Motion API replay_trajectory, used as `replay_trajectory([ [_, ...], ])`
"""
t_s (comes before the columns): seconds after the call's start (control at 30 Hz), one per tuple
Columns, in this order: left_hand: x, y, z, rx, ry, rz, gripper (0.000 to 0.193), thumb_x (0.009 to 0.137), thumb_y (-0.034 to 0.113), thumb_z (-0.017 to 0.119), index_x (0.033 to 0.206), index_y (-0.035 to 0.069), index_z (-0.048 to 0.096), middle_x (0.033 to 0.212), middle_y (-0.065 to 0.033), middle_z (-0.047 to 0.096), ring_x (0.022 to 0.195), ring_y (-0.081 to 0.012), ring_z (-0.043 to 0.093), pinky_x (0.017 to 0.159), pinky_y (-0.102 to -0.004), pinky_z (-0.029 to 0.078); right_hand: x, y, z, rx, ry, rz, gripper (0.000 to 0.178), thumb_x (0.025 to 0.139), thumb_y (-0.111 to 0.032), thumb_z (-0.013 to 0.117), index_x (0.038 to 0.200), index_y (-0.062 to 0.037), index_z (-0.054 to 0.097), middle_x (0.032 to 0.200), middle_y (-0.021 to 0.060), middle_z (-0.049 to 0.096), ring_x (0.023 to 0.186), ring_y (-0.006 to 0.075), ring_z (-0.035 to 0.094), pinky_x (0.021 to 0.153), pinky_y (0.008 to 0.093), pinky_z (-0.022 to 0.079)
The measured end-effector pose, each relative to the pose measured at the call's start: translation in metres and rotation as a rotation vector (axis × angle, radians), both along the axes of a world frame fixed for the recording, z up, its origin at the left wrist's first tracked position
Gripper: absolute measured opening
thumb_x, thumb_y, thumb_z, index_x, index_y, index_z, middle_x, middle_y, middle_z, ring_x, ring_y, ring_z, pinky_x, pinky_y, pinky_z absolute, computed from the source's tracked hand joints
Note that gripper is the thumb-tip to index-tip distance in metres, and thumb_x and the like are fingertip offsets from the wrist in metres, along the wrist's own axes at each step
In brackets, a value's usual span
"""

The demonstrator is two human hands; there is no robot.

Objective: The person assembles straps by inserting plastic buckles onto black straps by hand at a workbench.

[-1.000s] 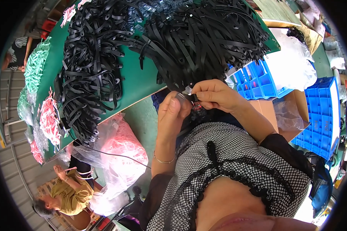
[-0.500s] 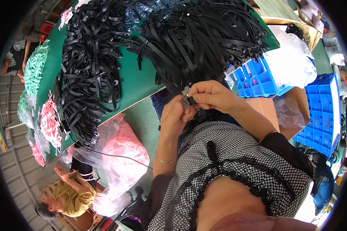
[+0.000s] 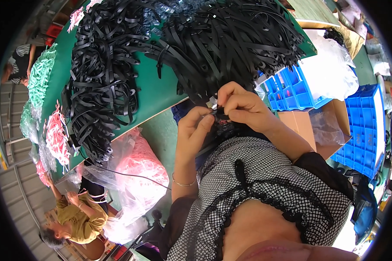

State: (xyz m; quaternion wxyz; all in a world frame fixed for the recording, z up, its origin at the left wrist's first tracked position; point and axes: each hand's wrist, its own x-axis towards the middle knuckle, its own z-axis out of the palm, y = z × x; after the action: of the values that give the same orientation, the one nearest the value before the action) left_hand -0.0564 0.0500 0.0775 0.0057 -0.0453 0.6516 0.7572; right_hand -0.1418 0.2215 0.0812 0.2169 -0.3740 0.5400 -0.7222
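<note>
My left hand and my right hand meet in front of my body, just off the near table edge. Between their fingertips is a small black strap, pinched from both sides; its exact shape is partly covered by fingers. Right beyond my hands, a large heap of black ribbed straps hangs over the edge of the green table. A second heap of black straps lies to the left. Small clear bluish plastic pieces are piled at the back between the heaps.
Bundles of green straps and pink straps lie along the table's left side. A clear bag of pink material stands below. Blue crates and an open carton are at right. A co-worker sits at lower left.
My left thumb and fingers have spread a little and moved slightly left. My right hand has lifted and shifted its grip on the strap. The co-worker's arm now reaches toward the pink straps.
</note>
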Motion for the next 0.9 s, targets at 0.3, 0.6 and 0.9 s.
replay_trajectory([
  [0.3,0.000,-0.004,0.008,0.106,0.032,-0.060,0.016,0.087,0.009,0.050,0.102,0.004,0.053,0.082,-0.0015,0.056,0.066,-0.0054,0.049,0.053,-0.0166,0.036,0.001,-0.010,-0.005,0.184,0.180,-0.066,0.025,0.072,-0.009,0.069,0.091,0.0004,0.056,0.096,0.0067,0.047,0.085,0.0133,0.049,0.074,0.0240,0.041],
  [0.6,-0.002,0.002,0.008,0.420,-0.069,-0.131,0.007,0.083,0.011,0.050,0.082,0.004,0.048,0.072,-0.0068,0.054,0.059,-0.0105,0.049,0.052,-0.0210,0.040,0.004,-0.008,-0.010,0.070,0.019,0.023,0.026,0.071,-0.005,0.071,0.092,0.0007,0.058,0.093,0.0057,0.047,0.078,0.0114,0.051,0.068,0.0217,0.043],
  [0.9,-0.003,0.001,0.006,0.528,-0.061,-0.123,0.011,0.079,0.013,0.053,0.078,0.004,0.046,0.070,-0.0085,0.054,0.055,-0.0122,0.050,0.048,-0.0213,0.041,0.002,-0.008,0.001,0.119,0.002,0.014,0.021,0.071,-0.002,0.069,0.089,0.0000,0.058,0.091,0.0049,0.048,0.077,0.0097,0.052,0.066,0.0204,0.045],
])
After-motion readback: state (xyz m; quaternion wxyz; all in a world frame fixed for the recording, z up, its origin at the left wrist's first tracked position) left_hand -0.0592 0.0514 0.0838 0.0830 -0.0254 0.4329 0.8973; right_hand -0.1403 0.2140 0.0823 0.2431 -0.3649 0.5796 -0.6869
